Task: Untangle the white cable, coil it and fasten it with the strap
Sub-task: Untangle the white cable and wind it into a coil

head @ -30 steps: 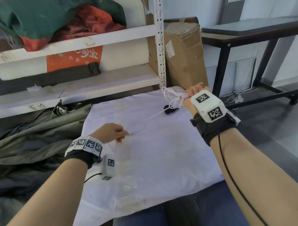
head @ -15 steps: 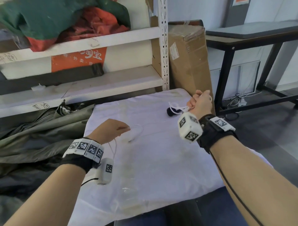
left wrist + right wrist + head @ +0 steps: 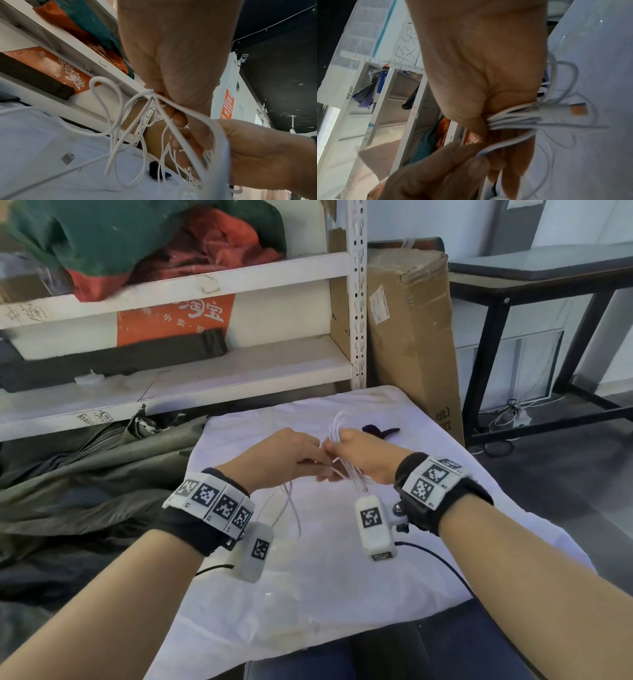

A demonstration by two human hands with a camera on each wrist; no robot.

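Note:
The white cable [image 3: 339, 422] is gathered into several loops over the white cloth [image 3: 342, 559]. My right hand [image 3: 337, 441] grips the bundle of loops [image 3: 513, 117] in its curled fingers. My left hand [image 3: 317, 455] meets it from the left and pinches one strand [image 3: 159, 97] between thumb and fingertips. Loose loops [image 3: 109, 108] hang below the left hand down to the cloth. The cable's USB plug [image 3: 573, 109] sticks out by the bundle. The black strap [image 3: 378, 430] lies on the cloth just beyond the right hand, untouched.
A white metal shelf [image 3: 205, 378] with bags stands behind the cloth. A tall cardboard box [image 3: 411, 337] leans at the back right, beside a black table frame [image 3: 486, 337]. Grey-green fabric [image 3: 85, 474] is piled on the left. The cloth's near edge [image 3: 308, 642] drops off.
My right hand has come back from the far right to the middle with the loops. My left hand has moved forward and right to meet it and now pinches a strand there.

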